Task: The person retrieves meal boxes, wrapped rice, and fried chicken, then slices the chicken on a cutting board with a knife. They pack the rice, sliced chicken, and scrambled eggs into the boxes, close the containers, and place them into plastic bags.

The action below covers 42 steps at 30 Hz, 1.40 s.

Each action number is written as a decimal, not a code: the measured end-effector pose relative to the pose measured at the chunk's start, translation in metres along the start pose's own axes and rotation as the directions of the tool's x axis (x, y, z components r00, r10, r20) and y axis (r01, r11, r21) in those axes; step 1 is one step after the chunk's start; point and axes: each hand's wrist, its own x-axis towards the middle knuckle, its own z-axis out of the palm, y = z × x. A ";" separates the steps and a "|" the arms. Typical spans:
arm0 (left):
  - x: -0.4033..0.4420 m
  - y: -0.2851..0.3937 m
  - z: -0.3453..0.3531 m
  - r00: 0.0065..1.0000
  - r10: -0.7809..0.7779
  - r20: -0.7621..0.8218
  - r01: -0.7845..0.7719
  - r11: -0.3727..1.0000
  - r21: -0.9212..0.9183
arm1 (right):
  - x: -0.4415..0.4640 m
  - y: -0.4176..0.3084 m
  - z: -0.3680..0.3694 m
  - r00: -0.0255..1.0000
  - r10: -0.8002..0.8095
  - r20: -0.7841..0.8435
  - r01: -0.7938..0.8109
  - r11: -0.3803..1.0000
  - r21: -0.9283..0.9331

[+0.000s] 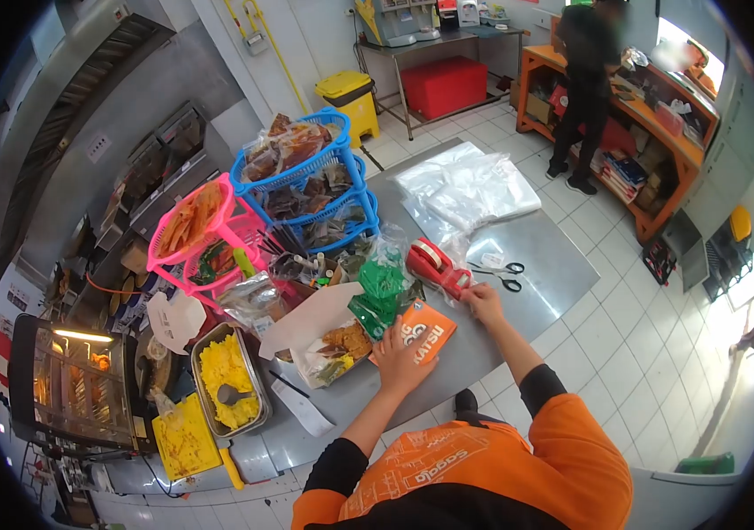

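Observation:
An orange takeaway box (430, 330) with white and black lettering lies on the steel table. My left hand (399, 359) rests on its left side with fingers stretched over the lid. At the front end of a red tape dispenser (430, 262), the fingers of my right hand (484, 306) are pinched together; whatever is between them is too small to make out. Black scissors (507, 276) lie just beyond that hand. Left of the orange box, an open white takeaway box (315, 353) holds fried, breaded food. Green plastic packaging (382, 287) sits behind both boxes.
A steel tray of yellow rice (228, 375), a yellow cutting board (187, 437) and a knife (232, 468) are at left. Blue baskets (341, 168) and a pink basket (235, 212) stand behind. Clear bags (474, 190) cover the far corner. A person (587, 79) stands at an orange counter.

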 end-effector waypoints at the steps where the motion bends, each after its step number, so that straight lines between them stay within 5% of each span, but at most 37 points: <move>1: 0.001 0.003 0.000 1.000 -0.023 -0.004 0.023 1.000 0.007 | 0.000 0.009 0.006 0.998 -0.056 -0.041 0.052 0.995 -0.088; 5: 0.001 -0.003 0.010 0.997 -0.030 -0.066 0.032 0.999 0.029 | -0.039 0.021 0.014 0.933 -0.306 -0.188 0.261 0.938 -0.229; 7: 0.002 -0.002 0.014 0.995 -0.030 -0.093 0.032 0.999 0.021 | -0.092 -0.011 0.032 0.984 -0.168 -0.052 0.169 0.986 0.013; 13: 0.003 -0.009 0.016 0.998 0.010 -0.059 -0.009 1.000 0.025 | -0.116 -0.009 0.053 0.983 0.099 0.157 -0.075 0.986 -0.150; 16: 0.003 -0.014 0.010 0.998 0.014 -0.054 -0.015 1.000 -0.020 | -0.104 -0.025 0.036 0.898 0.314 0.307 -0.248 0.940 -0.236; 19: 0.013 0.001 0.009 0.996 -0.087 -0.034 0.087 0.996 -0.015 | -0.090 -0.039 0.029 0.877 0.365 0.311 -0.221 0.883 -0.415; 22: 0.016 0.003 0.011 0.994 -0.106 0.000 0.106 0.994 0.001 | -0.083 -0.031 0.017 0.969 0.025 0.246 0.145 0.748 -0.648; 25: 0.005 -0.014 0.020 0.996 -0.028 -0.082 0.017 0.990 -0.138 | -0.077 -0.032 0.009 0.954 -0.263 0.147 0.271 0.534 -0.801; 27: 0.005 -0.032 -0.001 0.993 -0.017 -0.120 -0.023 0.945 -0.327 | -0.068 -0.083 0.013 0.966 -0.248 0.072 0.208 0.583 -0.785; 29: 0.008 -0.056 -0.048 0.897 -0.139 -0.420 0.137 0.990 -0.036 | -0.074 -0.143 0.032 0.948 -0.302 0.098 0.283 0.663 -0.693; 30: 0.016 -0.070 -0.085 0.824 -0.206 -0.527 0.168 0.978 -0.120 | -0.053 -0.105 0.052 0.822 -0.521 0.231 0.547 0.609 -0.575; 31: 0.014 -0.111 -0.089 0.691 -0.219 -0.689 0.230 0.970 -0.078 | -0.052 -0.120 0.078 0.829 -0.386 0.404 0.522 0.794 -0.312; 32: 0.013 -0.140 -0.110 0.750 -0.235 -0.618 0.279 0.960 -0.026 | -0.060 -0.141 0.106 0.698 -0.552 0.456 0.701 0.657 -0.277; 33: 0.009 -0.150 -0.133 0.793 -0.444 -0.417 0.398 0.896 -0.196 | -0.055 -0.143 0.132 0.563 -0.623 0.543 0.818 0.511 -0.263; 34: 0.003 -0.193 -0.127 0.884 -0.306 -0.352 0.371 0.919 0.132 | -0.048 -0.141 0.157 0.443 -0.753 0.486 0.892 0.421 -0.162; 35: 0.001 -0.157 -0.155 0.914 -0.326 -0.242 0.380 0.895 0.231 | -0.059 -0.165 0.165 0.462 -0.696 0.551 0.881 0.431 -0.194; 36: -0.004 -0.198 -0.135 0.928 -0.368 0.056 0.334 0.888 0.316 | -0.053 -0.145 0.193 0.509 -0.719 0.474 0.854 0.491 -0.173; 37: -0.006 -0.186 -0.134 0.875 -0.440 0.201 0.439 0.897 0.053 | -0.049 -0.134 0.211 0.614 -0.606 0.506 0.740 0.664 -0.103; 38: -0.017 -0.170 -0.133 0.802 -0.471 0.368 0.559 0.808 -0.184 | -0.059 -0.149 0.203 0.671 -0.351 0.653 0.620 0.749 -0.233; 40: -0.053 -0.202 -0.076 0.951 -0.308 0.014 0.305 0.948 0.094 | -0.067 -0.103 0.225 0.741 -0.217 0.636 0.606 0.623 -0.494; 42: -0.081 -0.230 -0.024 0.883 -0.389 -0.264 0.453 0.854 0.257 | -0.088 -0.079 0.226 0.850 -0.107 0.516 0.497 0.485 -0.720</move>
